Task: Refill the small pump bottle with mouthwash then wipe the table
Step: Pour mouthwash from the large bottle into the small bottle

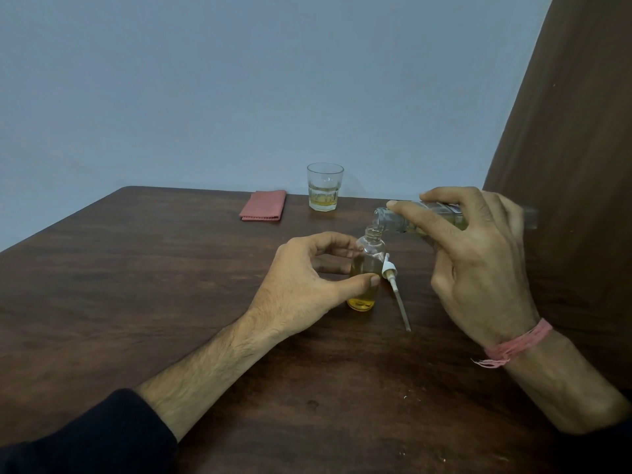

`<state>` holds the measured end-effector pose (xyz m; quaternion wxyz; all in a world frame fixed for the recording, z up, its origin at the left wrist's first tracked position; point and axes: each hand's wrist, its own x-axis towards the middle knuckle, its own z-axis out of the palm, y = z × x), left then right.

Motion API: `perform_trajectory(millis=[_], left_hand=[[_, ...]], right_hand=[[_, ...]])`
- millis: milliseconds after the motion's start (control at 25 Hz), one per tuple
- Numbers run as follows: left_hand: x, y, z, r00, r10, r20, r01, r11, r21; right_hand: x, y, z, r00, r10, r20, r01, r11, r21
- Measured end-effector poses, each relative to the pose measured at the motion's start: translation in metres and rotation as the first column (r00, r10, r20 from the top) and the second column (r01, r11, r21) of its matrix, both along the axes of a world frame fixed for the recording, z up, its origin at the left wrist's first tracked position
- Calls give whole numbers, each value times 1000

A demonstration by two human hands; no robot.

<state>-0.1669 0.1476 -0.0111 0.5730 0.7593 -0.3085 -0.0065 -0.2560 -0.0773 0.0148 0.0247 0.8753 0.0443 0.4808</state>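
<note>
Pour in progress. Your left hand (309,278) pinches the small pump bottle (366,273), thumb in front and fingers behind, holding it upright on the counter (136,285) near its centre. Your right hand (478,254) is wrapped round the larger clear bottle (393,218), tipped close to level, its mouth just over the small neck. Yellow liquid reaches roughly the lower half of the small bottle. The pump head (393,278), with its dip tube, lies on the counter at 3 o'clock from the bottle, just beside it. Folded red cloth (263,210) sits at 11 o'clock, well apart; glass (324,188) holding a little yellow liquid at 12. Advice: keep the mouths close, tilt slowly, brace the small bottle firmly, and ease off before the neck fills; a narrow opening probably overflows fast. Mind the pump beside your pour.
</note>
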Motion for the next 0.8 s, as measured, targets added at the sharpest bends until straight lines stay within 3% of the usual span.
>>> perform_trajectory(millis=[800], left_hand=[[-2,0,0,1000,-6,-12,6,1000,-14]], right_hand=[[-1,1,0,1000,6,-6,-6,1000,9]])
